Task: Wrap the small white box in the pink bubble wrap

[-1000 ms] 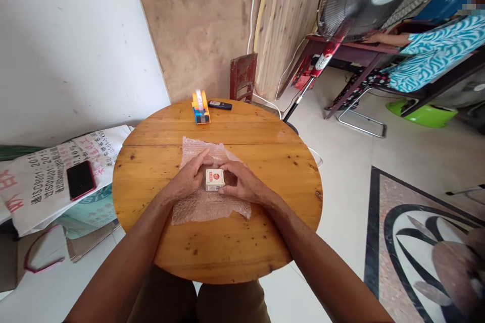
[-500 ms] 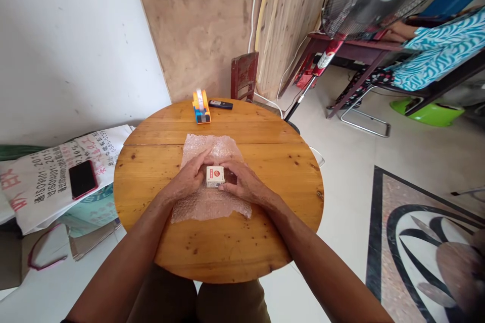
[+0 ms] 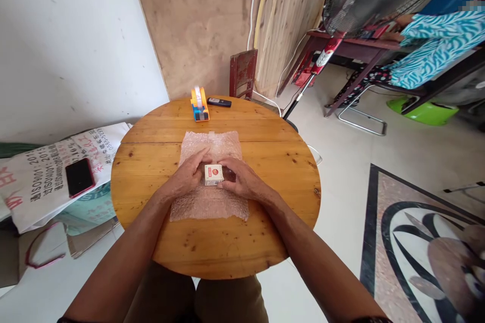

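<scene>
A small white cardboard box with a red round mark sits on a sheet of bubble wrap on the round wooden table. My right hand holds the box at its right side, thumb at the near corner and fingers at the far one. To the left of the box, my left hand rests on the bubble wrap with its fingers stretched forward and nothing seen in it. Whether its thumb touches the box, I cannot tell.
An orange and blue tape dispenser and a dark remote-like object lie at the table's far edge. A phone lies on printed sacks at left. A standing fan and a seated person are at right.
The view has shifted slightly. Both hands and the box keep nearly the same places on the bubble wrap.
</scene>
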Motion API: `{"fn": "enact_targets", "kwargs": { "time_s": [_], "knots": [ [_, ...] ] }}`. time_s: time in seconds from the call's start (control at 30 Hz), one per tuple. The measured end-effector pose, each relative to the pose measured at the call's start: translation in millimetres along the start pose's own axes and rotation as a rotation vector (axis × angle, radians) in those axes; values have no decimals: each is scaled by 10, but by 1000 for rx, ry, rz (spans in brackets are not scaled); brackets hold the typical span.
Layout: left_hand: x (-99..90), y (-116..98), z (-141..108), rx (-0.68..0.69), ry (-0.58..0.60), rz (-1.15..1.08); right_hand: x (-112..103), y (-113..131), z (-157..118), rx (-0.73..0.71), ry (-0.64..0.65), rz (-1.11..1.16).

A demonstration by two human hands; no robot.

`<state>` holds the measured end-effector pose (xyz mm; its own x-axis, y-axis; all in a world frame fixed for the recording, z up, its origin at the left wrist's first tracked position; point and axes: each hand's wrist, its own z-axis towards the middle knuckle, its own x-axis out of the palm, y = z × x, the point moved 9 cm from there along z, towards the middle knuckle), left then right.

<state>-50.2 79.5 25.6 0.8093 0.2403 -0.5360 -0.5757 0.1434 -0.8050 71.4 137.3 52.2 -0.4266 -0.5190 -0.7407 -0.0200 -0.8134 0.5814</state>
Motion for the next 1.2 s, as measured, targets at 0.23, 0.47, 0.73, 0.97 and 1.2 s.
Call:
{"fn": "enact_targets", "kwargs": {
  "time_s": [0.23, 0.47, 0.73, 0.97, 1.2],
  "knots": [
    [7, 26, 6, -7, -13, -1, 1, -34, -1, 15, -1, 2],
    [6, 38, 2, 3, -13, 7, -2, -13, -9, 7, -2, 8],
    [0, 28, -4, -1, -31, -8, 1, 14, -19, -6, 7, 4],
    [-76, -52, 32, -62, 29, 7, 15, -3, -15, 10, 7, -19],
    [-176, -984, -414, 166, 169, 661, 39, -4, 1, 13, 14, -64]
  ]
}}
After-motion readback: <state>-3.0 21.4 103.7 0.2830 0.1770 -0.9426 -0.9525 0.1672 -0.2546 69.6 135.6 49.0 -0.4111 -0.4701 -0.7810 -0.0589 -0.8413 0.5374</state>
